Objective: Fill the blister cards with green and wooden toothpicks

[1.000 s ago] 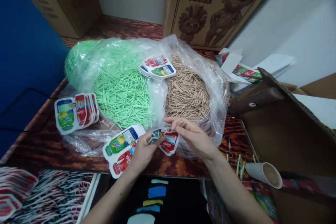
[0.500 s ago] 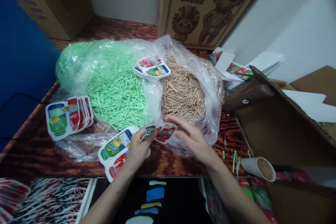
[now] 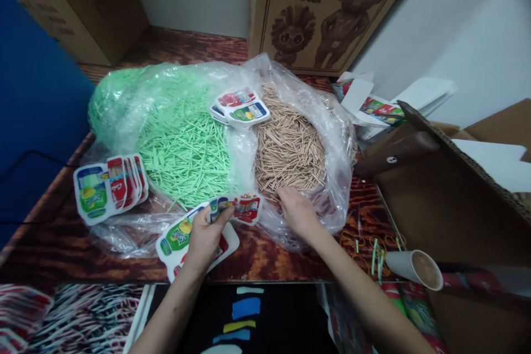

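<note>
My left hand (image 3: 206, 237) pinches a printed card pack (image 3: 248, 209) with a red cola picture, thumb on top. Beneath that hand lies a larger bottle-shaped card (image 3: 177, 239) with green and red prints. My right hand (image 3: 299, 213) is at the near edge of the brown sticks (image 3: 289, 146), its fingers bent down and their tips hidden, so I cannot tell if they hold any. Left of the brown sticks, a plastic bag holds green sticks (image 3: 186, 157).
More printed cards (image 3: 111, 185) lie fanned at the left; others (image 3: 241, 107) rest on the bags. At the right are a paper cup (image 3: 415, 269), rubber bands (image 3: 352, 240) and an open carton (image 3: 431, 215). A large printed box (image 3: 302, 16) stands behind.
My right hand has left the card pack and come down at the brown sticks' near edge, its fingers now bent. My left hand has shifted slightly left and down with the pack.
</note>
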Motion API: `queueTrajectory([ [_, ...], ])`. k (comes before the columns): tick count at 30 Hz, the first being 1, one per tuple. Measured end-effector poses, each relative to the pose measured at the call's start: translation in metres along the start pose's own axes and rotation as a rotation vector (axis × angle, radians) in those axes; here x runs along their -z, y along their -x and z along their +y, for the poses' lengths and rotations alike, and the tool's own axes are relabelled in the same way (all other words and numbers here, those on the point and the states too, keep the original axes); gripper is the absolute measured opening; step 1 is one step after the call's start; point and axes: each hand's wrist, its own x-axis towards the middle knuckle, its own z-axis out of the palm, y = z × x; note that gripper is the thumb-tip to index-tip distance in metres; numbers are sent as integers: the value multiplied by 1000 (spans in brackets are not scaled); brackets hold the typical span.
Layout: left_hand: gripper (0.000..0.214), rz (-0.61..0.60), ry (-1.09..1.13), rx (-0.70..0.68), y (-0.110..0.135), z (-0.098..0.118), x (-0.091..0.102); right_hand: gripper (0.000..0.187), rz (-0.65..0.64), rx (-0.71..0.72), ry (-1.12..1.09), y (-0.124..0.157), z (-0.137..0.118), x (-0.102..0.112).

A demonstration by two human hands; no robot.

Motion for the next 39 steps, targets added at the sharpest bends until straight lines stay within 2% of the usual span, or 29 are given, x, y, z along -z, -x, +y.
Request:
queueTrajectory([
  [3, 15, -25, -6, -8, 3, 6, -4, 30, 86, -50, -225, -4, -6, 22],
  [5, 12, -53, -14, -13, 4, 10, -9, 30, 188, -112, -463, -5, -22, 38],
  [8, 12, -85, -25, -14, 6, 15, -15, 29, 481, -157, -722, -3, -58, 55],
  [10, 13, -100, -31, -18, 7, 15, -17, 31, 563, -89, -739, -1, -78, 58],
  [13, 14, -123, -30, -6, 9, 13, -17, 30, 462, 43, -649, -1, -90, 53],
  [18, 20, -166, -15, 14, 12, 5, -14, 18, 185, 71, -508, -6, -83, 46],
  [22, 19, -182, 22, 28, 11, 6, -12, 11, 115, 104, -406, -8, -80, 48],
  [25, 16, -194, 22, 11, 13, 12, -13, 13, -1, 93, -421, -8, -83, 52],
  [28, 15, -191, 43, 28, 17, 16, -9, 14, -90, 101, -559, -7, -85, 57],
  [31, 17, -75, 98, 66, 14, 21, 13, 21, 78, -42, -758, -6, -78, 56],
  [33, 23, 52, 122, 61, 7, 29, 44, 20, 203, -205, -848, -5, -69, 48],
  [34, 26, 128, 129, 42, 2, 33, 64, 19, 224, -280, -884, -4, -64, 42],
  [36, 31, 247, 130, -11, -12, 44, 109, 19, 181, -371, -935, -2, -58, 29],
  [39, 40, 515, 60, -130, -43, 53, 172, 21, 22, -388, -974, 2, -63, 12],
])
